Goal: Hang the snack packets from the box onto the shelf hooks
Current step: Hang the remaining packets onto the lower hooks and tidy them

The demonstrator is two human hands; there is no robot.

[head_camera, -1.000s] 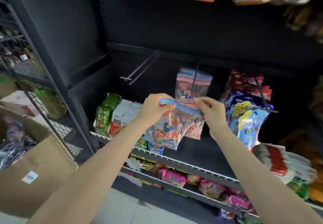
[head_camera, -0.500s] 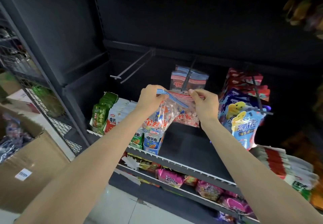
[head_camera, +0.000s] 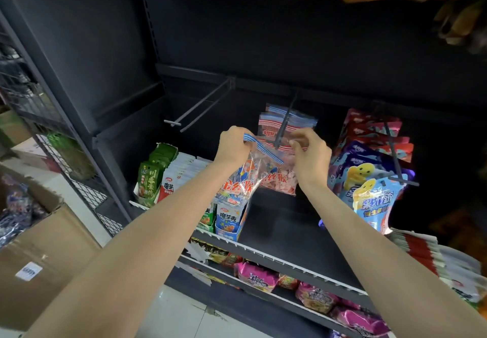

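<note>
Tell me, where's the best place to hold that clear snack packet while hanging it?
By the blue-striped header strip on top of the snack packet, one of the hands at each end, coming from the front as the left hand and right hand do now. The strip is flat; the filled part sags below.

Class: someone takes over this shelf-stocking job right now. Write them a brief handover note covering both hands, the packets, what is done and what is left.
Left hand pinches the striped top of a snack packet; right hand pinches its other end, at the tip of the middle hook.
Done: several like packets already hang on that hook.
Left: slide this packet on; it is not yet threaded. The left hook is bare. More packets lie in the box, lower left.
</note>
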